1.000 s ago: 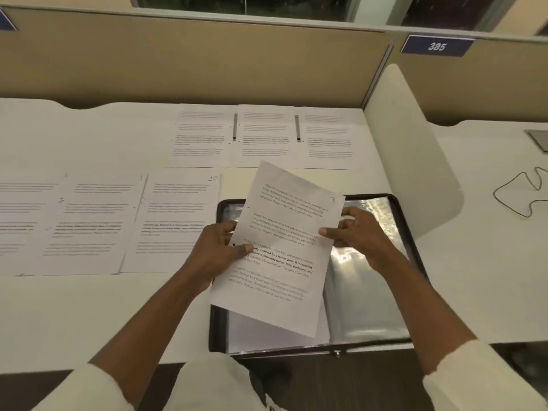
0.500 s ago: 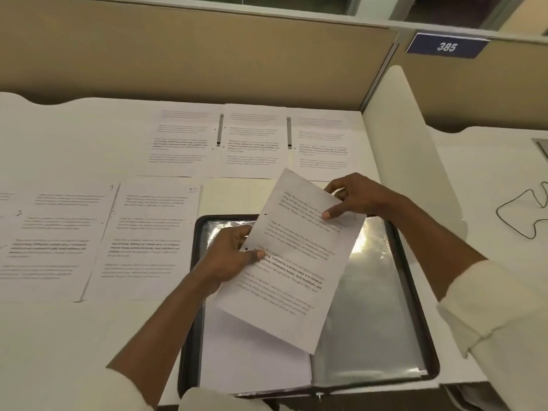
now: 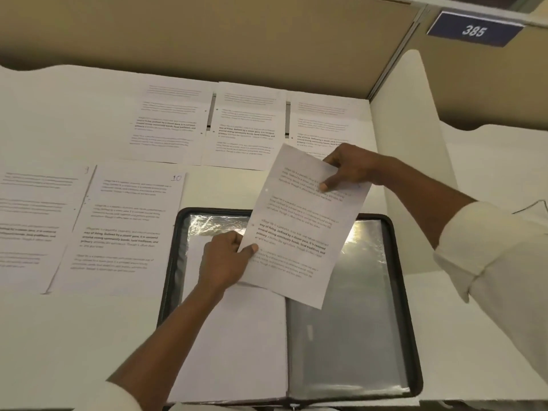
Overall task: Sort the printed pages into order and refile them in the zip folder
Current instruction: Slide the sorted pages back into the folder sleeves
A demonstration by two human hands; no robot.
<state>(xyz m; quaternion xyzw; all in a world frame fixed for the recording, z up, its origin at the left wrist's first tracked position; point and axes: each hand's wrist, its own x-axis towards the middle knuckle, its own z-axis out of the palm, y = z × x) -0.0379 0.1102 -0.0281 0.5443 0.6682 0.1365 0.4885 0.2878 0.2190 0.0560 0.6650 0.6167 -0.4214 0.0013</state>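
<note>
Left hand [image 3: 228, 259] pinches the loose page [image 3: 299, 226] at its 8 o'clock edge and right hand [image 3: 353, 170] pinches its 1 o'clock corner, above the open zip folder [image 3: 373, 216]; best square it first, then slide it flat into the clear sleeve [image 3: 350, 336] toward 6 o'clock

Top-middle of zip folder [image 3: 355, 336] hidden behind held page [image 3: 299, 226]; right hand [image 3: 350, 167] covers that page's top corner. Left edge cuts leftmost page [image 3: 29, 226] — print on back-row pages [image 3: 246, 126] too small to read.
</note>
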